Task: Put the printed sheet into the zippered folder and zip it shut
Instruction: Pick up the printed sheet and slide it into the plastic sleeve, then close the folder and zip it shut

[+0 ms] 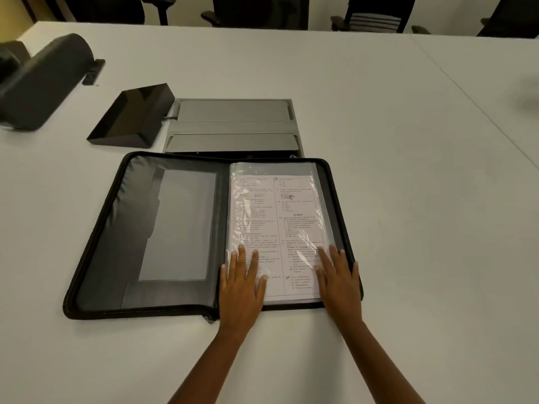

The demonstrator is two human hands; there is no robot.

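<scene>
Already in a clear sleeve (271,169), the printed sheet (280,223) lies on the right half of the open zippered folder (116,243), left hand (242,284) and right hand (339,279) pressing its near end, fingers (241,255) straight and spread. Risk: folding the cover over could catch the wrinkled sleeve in the zip teeth. The sheet's long axis runs away from the person, page top farthest. A black tray (131,118) sits beyond on the worktop (408,170).

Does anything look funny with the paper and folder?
The clear sleeve over the printed sheet is crinkly, with shiny wrinkles by the left hand and right hand. The zippered folder lies open and flat; nothing looks torn.
</scene>
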